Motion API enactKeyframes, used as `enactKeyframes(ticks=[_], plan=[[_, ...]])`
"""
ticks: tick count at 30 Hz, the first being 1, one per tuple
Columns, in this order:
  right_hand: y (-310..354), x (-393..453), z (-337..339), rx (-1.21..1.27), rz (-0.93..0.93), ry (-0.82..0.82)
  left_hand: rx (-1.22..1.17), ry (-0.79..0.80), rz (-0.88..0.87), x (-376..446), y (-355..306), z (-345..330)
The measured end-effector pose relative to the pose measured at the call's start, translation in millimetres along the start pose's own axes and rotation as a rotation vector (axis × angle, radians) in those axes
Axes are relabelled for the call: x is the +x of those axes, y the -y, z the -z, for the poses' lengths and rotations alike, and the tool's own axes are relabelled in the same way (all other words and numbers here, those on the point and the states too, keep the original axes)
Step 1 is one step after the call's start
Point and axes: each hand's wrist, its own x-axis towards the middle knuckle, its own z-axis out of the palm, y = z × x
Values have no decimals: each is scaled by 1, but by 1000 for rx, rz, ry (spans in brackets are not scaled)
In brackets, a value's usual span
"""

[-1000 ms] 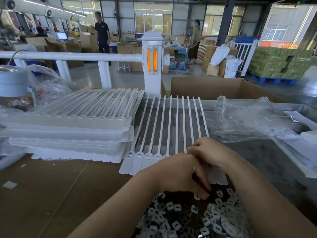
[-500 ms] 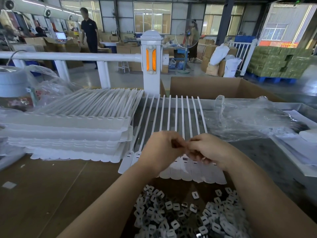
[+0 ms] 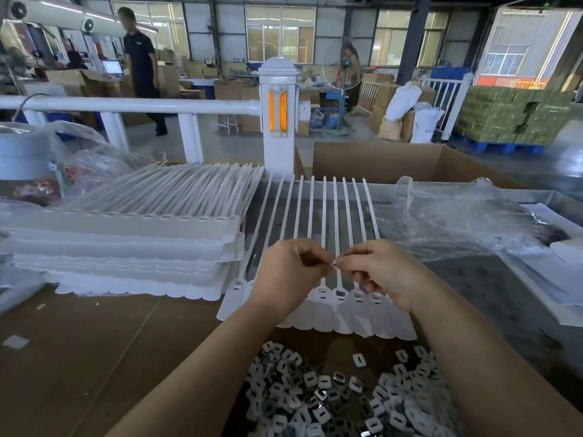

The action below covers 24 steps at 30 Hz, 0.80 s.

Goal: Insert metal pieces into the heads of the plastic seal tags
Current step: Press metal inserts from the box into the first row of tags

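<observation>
The left hand (image 3: 288,275) and the right hand (image 3: 378,272) meet above a white plastic strip of joined seal tags (image 3: 334,307), which lies flat on the brown cardboard-covered table (image 3: 94,357) with its thin tails pointing away from the person. Both hands have curled fingers, and their fingertips come together on one small shiny metal piece (image 3: 334,263); the grip of each hand is a pinch, but it is too small to tell which hand really carries the piece. The piece is held in the air over the tails, a little behind the row of tag heads. Some heads to the right of the hands show a dark open slot, and the heads under the left hand are hidden. Just in front of the strip, near the person, a loose heap of small square metal pieces with holes (image 3: 347,398) lies between the two forearms. To the left, a tall stack of white plastic tag strips (image 3: 126,241) rests on the table, touching or almost touching the working strip. A crumpled clear plastic bag (image 3: 457,216) lies to the right, and an open brown cardboard box (image 3: 394,162) stands behind. A white railing post with orange reflectors (image 3: 277,121) rises behind the table, and a person in dark clothes (image 3: 142,74) is on the factory floor beyond it.
</observation>
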Motion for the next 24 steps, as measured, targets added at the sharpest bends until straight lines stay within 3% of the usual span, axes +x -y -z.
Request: enactKeyframes(ticks=[4, 8, 14, 24], plan=[[-4, 0, -1, -148, 3, -19, 115, 35, 70, 1, 9, 2], [-6, -1, -3, -230, -23, 6, 204, 138, 57, -1, 15, -1], [-3, -2, -5, -406, -40, 0, 269, 162, 43, 0, 18, -2], [0, -6, -7, -470, -31, 22, 303, 172, 47, 0, 20, -1]])
